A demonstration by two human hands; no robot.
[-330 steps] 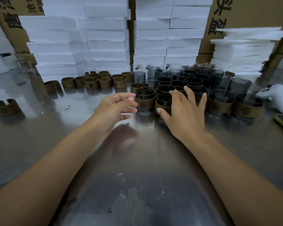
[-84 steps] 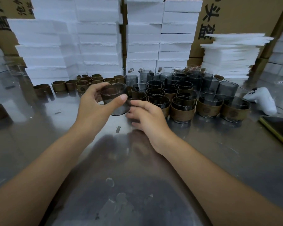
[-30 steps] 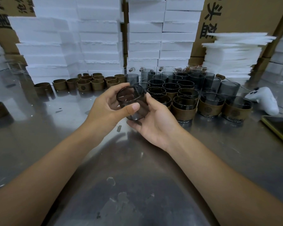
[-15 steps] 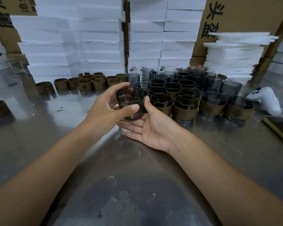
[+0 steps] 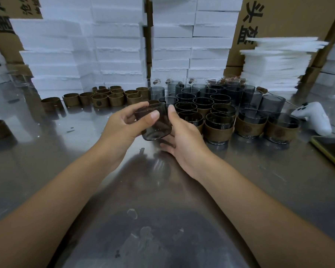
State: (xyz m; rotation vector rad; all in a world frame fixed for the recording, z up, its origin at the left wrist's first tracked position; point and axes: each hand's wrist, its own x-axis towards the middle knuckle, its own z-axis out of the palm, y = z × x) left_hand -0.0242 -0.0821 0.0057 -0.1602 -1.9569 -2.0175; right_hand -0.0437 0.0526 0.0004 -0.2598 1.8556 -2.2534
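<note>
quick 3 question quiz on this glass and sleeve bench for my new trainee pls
1. True or false: the glass held between the left hand and the right hand wears a brown sleeve.
2. Where do the empty brown sleeves stand? A) left of the sleeved glasses B) right of them C) on the floor
3. What white thing lies right of the sleeved glasses?
Key: 1 false; 2 A; 3 a game controller.
</note>
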